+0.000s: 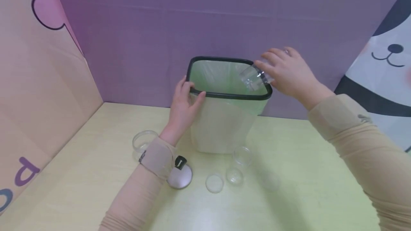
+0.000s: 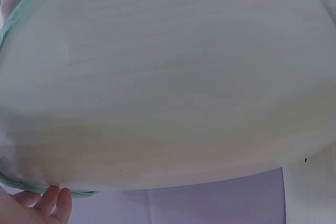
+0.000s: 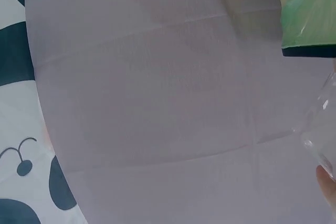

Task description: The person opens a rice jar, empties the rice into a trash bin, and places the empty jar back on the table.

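A white trash bin (image 1: 221, 127) with a black rim and a green liner bag (image 1: 208, 74) stands upright before me. My left hand (image 1: 186, 104) grips the left front corner of its rim. In the left wrist view, the bin's pale wall (image 2: 168, 77) fills most of the picture, with left fingertips (image 2: 63, 205) at its lower edge. Over the bin's right side, my right hand (image 1: 287, 70) holds a clear, see-through container (image 1: 252, 77), tilted with its lower end over the opening. Part of that container (image 3: 323, 124) shows at the edge of the right wrist view.
Beside my left forearm lie a clear round dish (image 1: 144, 138) and a silvery disc (image 1: 180, 177) with a black tab (image 1: 180, 162). Several clear round pieces lie before the bin, among them a flat disc (image 1: 214, 183) and a small dish (image 1: 234, 176). A purple wall (image 1: 135, 52) stands behind.
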`<state>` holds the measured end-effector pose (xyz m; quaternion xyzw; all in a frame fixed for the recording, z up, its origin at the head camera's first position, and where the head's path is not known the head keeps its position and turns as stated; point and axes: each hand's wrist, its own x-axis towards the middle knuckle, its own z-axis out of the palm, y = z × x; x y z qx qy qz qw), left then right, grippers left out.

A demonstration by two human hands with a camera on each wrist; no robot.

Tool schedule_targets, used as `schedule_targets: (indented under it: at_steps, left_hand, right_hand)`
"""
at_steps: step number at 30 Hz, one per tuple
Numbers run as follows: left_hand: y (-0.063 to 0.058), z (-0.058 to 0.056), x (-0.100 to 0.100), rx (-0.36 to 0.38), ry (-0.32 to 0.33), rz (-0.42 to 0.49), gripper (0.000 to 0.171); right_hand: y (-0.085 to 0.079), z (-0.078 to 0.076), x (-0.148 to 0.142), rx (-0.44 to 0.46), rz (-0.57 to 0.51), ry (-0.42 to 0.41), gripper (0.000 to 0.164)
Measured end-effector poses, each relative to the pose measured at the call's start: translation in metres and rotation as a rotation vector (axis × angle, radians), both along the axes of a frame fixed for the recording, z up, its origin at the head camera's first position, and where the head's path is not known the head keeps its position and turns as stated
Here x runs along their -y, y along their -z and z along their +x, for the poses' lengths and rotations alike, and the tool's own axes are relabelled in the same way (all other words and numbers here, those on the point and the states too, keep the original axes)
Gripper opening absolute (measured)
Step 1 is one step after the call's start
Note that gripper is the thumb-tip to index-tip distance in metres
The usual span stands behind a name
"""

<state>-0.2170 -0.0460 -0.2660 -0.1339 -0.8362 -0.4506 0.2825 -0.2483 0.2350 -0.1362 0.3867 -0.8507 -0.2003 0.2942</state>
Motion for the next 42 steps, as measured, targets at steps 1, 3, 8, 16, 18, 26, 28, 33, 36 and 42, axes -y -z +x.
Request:
schedule_targets:
  at_steps: [1,3,8,16,18,26,28,33,36,42]
  left_hand:
    - [0.000,0.000,0.000,0.000,0.000,0.001,0.039]
    - [-0.001,0.001,0.000,0.001,0.001,0.005,0.039]
    - [-0.002,0.001,-0.001,0.003,-0.002,0.005,0.040]
    - [-0.002,0.002,-0.002,0.001,0.004,0.008,0.040]
    - [-0.001,0.003,-0.002,0.003,0.003,0.006,0.040]
    - [-0.001,0.004,-0.001,0.010,0.005,0.020,0.040]
    - [-0.001,0.003,-0.001,0.008,0.005,0.016,0.040]
    - [0.000,0.003,-0.001,0.009,0.005,0.013,0.041]
    - [-0.001,0.004,-0.001,0.008,0.004,0.018,0.041]
    - [-0.002,0.005,0.000,0.007,0.004,0.018,0.039]
  right_hand:
    - [-0.001,0.000,0.000,0.009,0.001,0.003,0.072]
    - [-0.003,0.001,0.000,0.022,0.005,0.003,0.072]
    - [-0.011,0.003,0.000,0.072,0.043,0.011,0.073]
    - [-0.034,0.009,0.008,0.388,0.108,0.223,0.085]
    - [-0.039,0.009,0.010,0.449,0.087,0.268,0.087]
    - [-0.046,0.007,0.007,0.613,-0.068,0.317,0.089]
    - [-0.044,0.005,0.004,0.680,-0.148,0.311,0.094]
    - [-0.038,0.004,-0.002,0.805,-0.338,0.286,0.101]
    - [-0.034,0.004,-0.004,0.833,-0.406,0.278,0.098]
    - [-0.024,0.005,-0.005,0.820,-0.558,0.229,0.088]
